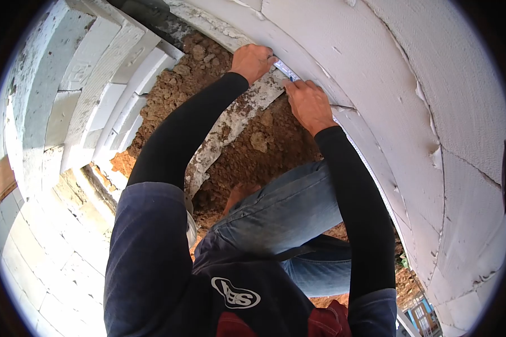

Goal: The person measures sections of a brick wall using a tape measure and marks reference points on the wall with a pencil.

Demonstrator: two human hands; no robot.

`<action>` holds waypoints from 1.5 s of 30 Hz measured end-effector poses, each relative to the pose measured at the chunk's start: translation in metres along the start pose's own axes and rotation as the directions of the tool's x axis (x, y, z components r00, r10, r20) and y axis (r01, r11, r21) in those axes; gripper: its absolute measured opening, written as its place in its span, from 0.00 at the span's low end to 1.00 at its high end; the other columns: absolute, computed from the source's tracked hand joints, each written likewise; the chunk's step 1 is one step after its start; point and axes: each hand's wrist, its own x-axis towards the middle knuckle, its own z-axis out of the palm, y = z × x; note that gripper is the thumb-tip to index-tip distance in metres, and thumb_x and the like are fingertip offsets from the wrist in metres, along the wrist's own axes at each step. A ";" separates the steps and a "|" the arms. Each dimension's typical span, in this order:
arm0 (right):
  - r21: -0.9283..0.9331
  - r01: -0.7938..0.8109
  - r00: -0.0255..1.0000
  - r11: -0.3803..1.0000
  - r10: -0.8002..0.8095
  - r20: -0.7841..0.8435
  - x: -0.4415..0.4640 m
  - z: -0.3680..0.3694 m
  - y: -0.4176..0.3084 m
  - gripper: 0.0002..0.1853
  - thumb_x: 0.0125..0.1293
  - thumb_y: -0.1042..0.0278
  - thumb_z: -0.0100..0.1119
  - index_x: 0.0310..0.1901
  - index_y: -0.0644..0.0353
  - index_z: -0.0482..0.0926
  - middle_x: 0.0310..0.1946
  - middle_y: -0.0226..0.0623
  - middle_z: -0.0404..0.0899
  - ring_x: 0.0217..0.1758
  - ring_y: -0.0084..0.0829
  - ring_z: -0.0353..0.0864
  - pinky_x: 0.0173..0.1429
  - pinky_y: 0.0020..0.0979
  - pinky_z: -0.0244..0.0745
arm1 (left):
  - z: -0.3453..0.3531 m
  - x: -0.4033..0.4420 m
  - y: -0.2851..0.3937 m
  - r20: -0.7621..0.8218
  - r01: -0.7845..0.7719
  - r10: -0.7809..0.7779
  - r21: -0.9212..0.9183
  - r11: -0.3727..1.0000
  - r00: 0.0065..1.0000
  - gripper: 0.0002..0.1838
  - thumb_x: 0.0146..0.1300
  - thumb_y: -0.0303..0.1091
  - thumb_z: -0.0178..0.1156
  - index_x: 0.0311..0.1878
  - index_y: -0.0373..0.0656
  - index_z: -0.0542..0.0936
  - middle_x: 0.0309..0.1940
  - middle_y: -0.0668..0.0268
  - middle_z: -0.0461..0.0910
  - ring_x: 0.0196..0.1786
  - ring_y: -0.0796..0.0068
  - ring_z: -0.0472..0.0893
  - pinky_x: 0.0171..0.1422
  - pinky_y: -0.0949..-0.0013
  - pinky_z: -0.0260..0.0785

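A white tape measure blade (285, 69) runs along the base of the pale block wall (388, 101). My left hand (252, 62) is closed, with thumb and fingers pinching the blade near the wall's lower edge. Just to the right, my right hand (309, 105) is closed over the blade, fingers bent and pressed against the wall. A small dark spot shows at its fingertips; I cannot tell what it is. The blade continues past my right wrist, down along the wall beside my forearm. The tape's case is not visible.
Stacked pale blocks (90, 73) stand on the left. Reddish-brown soil (264, 140) lies below my hands, crossed by a rough mortar-covered strip (225, 121). My bent leg (281, 208) in jeans is close to the wall. Strong sunlight washes out the lower left.
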 end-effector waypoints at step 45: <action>-0.142 -0.102 0.995 0.985 0.100 -0.020 0.011 0.024 -0.002 0.21 0.68 0.71 0.59 0.62 0.57 0.78 0.49 0.34 0.84 0.52 0.35 0.86 0.48 0.38 0.86 | -0.002 0.002 0.003 -0.012 -0.014 0.015 0.030 0.999 1.000 0.16 0.66 0.48 0.69 0.40 0.42 0.90 0.27 0.55 0.87 0.36 0.54 0.87 0.43 0.55 0.81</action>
